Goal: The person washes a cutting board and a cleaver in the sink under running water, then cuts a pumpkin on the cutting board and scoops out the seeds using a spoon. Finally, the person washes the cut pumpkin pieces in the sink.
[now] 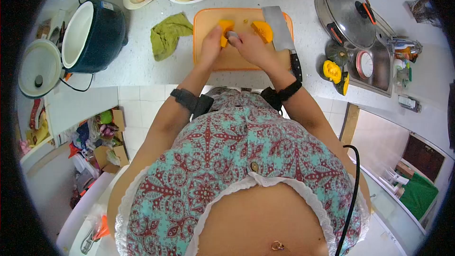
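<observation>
Orange pumpkin wedge w/ curved flesh (227, 26) is in my L hand (212, 45), just above the L half of the board; fingers clamped on its near L side, so it sits btwn my two hands, its top poking up past the fingertips. My R hand (253, 47) comes in from the other side, thumb & fingers closed on a small rounded grey metal tool (232, 34), prob. a spoon; its tip is right up at the wedge, can't tell if it's touching.

Under both: rectangular orange-rimmed cutting board (206, 19). 2nd orange pumpkin wedge (263, 32) lies on it, just beyond my R fingers, w/ a small orange scrap to its L. Along the board's R side: broad steel cleaver w/ black riveted handle (278, 26), blade pointing away from me, handle over the near R corner.

L of the board, crumpled olive-green cloth (170, 36); farther L, dark teal cooker w/ white inside (100, 33). Past the board's far edge, oval white plate of pale peeled pcs (188, 2). Off R, wide steel pot w/ glass lid (348, 14); nearer me, dark green pumpkin (336, 53) & yellow-fleshed cut pcs (332, 71), next to the steel sink (379, 81).
</observation>
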Tool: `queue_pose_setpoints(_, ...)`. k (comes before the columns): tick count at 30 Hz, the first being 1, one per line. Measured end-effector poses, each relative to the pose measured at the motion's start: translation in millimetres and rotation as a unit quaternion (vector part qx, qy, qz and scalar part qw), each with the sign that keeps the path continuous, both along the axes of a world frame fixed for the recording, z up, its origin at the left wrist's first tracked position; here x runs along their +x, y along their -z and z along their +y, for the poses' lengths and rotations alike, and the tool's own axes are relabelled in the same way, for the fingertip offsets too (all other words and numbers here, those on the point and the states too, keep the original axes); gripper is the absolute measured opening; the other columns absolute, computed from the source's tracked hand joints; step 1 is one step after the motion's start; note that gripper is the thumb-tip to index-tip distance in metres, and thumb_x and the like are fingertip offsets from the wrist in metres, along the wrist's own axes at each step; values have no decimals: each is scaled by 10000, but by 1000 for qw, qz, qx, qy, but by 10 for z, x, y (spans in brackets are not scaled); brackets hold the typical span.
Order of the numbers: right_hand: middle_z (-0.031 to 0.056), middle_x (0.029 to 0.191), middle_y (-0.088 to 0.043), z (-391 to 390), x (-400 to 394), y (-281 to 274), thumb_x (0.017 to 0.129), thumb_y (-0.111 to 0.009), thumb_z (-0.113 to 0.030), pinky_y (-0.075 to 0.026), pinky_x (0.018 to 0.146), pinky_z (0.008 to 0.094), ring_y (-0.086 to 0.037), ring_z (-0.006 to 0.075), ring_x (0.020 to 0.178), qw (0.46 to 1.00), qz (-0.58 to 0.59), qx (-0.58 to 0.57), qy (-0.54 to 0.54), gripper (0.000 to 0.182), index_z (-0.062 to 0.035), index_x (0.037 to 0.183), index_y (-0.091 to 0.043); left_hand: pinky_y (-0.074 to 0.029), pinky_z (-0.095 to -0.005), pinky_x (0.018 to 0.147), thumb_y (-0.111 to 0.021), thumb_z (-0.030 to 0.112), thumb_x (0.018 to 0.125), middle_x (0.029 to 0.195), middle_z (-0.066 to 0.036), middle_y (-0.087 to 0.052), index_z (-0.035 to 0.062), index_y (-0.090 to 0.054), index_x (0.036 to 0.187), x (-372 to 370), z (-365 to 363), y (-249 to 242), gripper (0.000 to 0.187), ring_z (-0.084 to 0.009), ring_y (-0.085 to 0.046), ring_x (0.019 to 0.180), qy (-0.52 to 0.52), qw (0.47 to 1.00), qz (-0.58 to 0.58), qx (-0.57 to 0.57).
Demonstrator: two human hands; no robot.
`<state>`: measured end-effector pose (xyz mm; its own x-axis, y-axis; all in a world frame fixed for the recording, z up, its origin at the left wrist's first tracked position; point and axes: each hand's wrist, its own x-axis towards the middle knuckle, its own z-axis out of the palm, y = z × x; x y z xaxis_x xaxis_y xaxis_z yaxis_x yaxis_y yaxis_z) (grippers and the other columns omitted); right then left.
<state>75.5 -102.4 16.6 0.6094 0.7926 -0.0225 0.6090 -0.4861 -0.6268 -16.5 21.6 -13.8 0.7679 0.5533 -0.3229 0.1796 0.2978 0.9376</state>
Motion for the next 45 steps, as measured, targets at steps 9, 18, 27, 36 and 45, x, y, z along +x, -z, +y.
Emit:
queue_pose_setpoints(9, 255, 861, -627, -132, 57, 135, 921, -469, -361, -467, 750, 491, -612, 399, 864, 993, 2, -106, 57, 400, 7, 881, -621, -425, -239, 549, -434, 389, 965, 772, -3, -585, 70, -632, 1006, 6, -62, -283, 377, -70, -518, 658, -15, 999, 31, 18)
queue_pose_setpoints(18, 251, 816, -618, -9, 48, 55, 907, -494, -412, -456, 716, 481, -612, 399, 812, 998, 37, -45, 24, 441, 10, 848, -606, -437, -236, 556, -414, 414, 967, 832, -4, -600, 86, -609, 1041, 39, 9, 176, 388, -81, -536, 677, 5, 1000, -17, 6)
queue_pose_setpoints(27, 172, 744, -619, -62, 76, -214, 818, -642, -414, -476, 654, 383, -613, 298, 696, 991, 92, 33, 87, 427, 4, 898, -607, -455, -252, 619, -344, 447, 989, 954, -47, -606, 52, -541, 1154, 40, 58, -89, 472, -125, -560, 756, -20, 992, -19, -123)
queue_pose_setpoints(36, 161, 785, -629, 48, 99, -94, 702, -725, -290, -489, 655, 378, -626, 296, 728, 997, 3, 67, 38, 362, -19, 919, -622, -418, -245, 587, -359, 413, 994, 828, -13, -566, 69, -574, 1067, 12, 16, -179, 412, -93, -507, 686, 41, 999, -28, 1)
queue_pose_setpoints(45, 146, 908, -668, 87, 78, -244, 687, -714, -308, -510, 755, 440, -643, 334, 858, 996, -53, -58, -37, 384, -74, 984, -647, -383, -229, 501, -407, 353, 988, 701, 6, -530, 56, -613, 1011, 55, 26, -75, 363, -84, -471, 578, 29, 999, -26, -10)
